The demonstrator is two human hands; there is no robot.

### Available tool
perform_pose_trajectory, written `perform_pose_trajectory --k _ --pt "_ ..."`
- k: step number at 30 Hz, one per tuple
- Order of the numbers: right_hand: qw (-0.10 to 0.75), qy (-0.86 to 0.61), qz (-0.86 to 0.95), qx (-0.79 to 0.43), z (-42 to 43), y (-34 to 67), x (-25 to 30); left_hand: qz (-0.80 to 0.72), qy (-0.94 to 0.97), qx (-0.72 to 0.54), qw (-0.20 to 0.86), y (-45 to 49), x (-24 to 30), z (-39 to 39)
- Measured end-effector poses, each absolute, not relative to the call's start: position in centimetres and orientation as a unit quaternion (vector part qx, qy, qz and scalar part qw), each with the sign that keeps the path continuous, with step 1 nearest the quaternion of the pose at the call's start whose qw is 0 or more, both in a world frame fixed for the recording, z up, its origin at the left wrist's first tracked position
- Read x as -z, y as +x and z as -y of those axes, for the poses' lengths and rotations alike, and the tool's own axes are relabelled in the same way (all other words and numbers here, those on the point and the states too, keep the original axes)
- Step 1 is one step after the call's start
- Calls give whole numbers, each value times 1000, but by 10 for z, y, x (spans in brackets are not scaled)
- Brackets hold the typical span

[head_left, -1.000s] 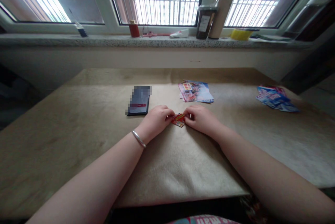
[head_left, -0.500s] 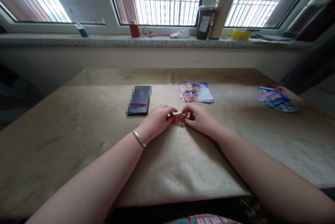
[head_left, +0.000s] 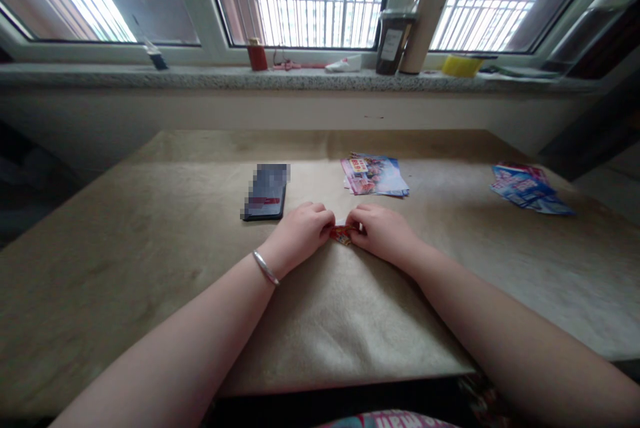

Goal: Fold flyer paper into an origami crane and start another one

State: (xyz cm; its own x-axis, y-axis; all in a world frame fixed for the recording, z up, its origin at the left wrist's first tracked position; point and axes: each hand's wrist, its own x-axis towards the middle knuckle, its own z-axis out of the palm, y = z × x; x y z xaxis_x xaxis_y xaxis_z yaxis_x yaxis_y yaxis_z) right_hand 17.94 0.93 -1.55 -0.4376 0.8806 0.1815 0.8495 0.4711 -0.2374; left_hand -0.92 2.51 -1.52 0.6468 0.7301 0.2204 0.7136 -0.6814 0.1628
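Observation:
A small folded red printed paper (head_left: 343, 235) lies on the brown paper-covered table (head_left: 150, 228), pinched between both hands. My left hand (head_left: 300, 235), with a silver bangle at the wrist, has its fingers curled onto the paper's left end. My right hand (head_left: 380, 231) grips the right end, fingers closed. The hands nearly touch, and most of the paper is hidden under the fingers.
A dark phone (head_left: 266, 200) lies just left of my hands. A stack of colourful leaflets (head_left: 374, 175) sits behind them, another pile of leaflets (head_left: 525, 188) at far right. The windowsill (head_left: 200, 78) holds a red cup (head_left: 258, 56), a dark jar (head_left: 391, 45), and a yellow item (head_left: 460, 65).
My two hands have drawn closer together over the red paper, covering more of it. The paper now looks smaller. Nothing else on the table has moved.

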Motion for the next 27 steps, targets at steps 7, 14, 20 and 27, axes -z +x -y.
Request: perform_pose_trajectory --k 7,14,20,27 --pt "99 -548 829 -48 -7 185 9 -440 894 -76 -22 -16 6 -21" --pt "70 -565 821 -45 -6 186 5 -461 884 -46 -63 -18 3 -19" --pt "52 -571 819 -32 -4 185 5 -478 873 -36 -90 -17 0 -16" --pt "54 -576 813 -66 -8 187 9 -485 869 -44 -82 -18 3 -18"
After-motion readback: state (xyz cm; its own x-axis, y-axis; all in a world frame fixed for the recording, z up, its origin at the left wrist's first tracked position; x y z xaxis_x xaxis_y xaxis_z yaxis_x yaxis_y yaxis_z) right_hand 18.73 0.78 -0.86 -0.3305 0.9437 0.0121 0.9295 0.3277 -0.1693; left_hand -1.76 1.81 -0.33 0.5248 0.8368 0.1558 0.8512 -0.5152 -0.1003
